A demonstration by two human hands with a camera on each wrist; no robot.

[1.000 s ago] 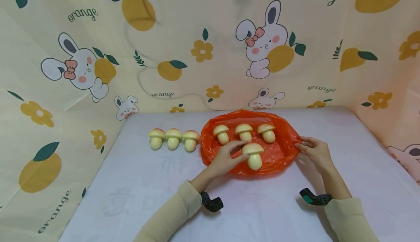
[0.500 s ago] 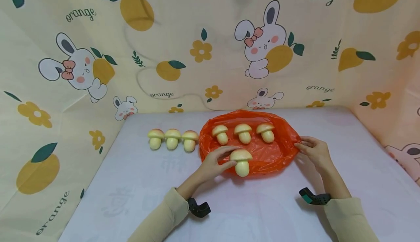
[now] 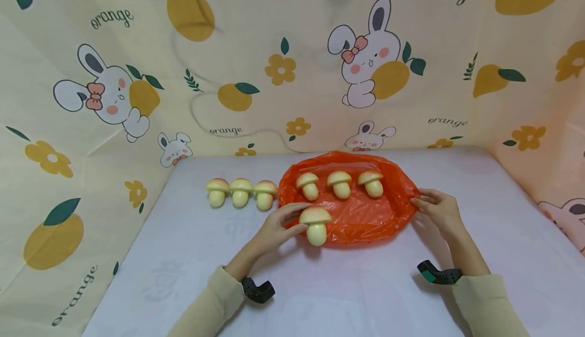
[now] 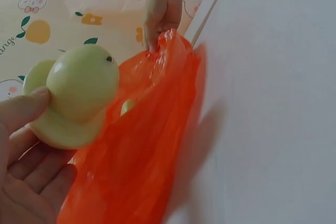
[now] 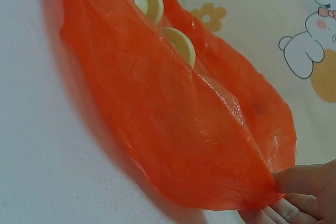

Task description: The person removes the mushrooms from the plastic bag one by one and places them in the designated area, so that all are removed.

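The left hand (image 3: 276, 229) pinches a pale-yellow mushroom (image 3: 316, 220) at the near left of a red bag (image 3: 365, 234) (three mushrooms (image 3: 339, 178) inside, three others (image 3: 240, 187) farther left); the right hand (image 3: 441, 211) pinches the bag's right rim.

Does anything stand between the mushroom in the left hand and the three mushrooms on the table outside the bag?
Yes, as the head view shows it: the left hand itself and the left rim of the red bag lie between the held mushroom and the row of three mushrooms. No other object shows between them.
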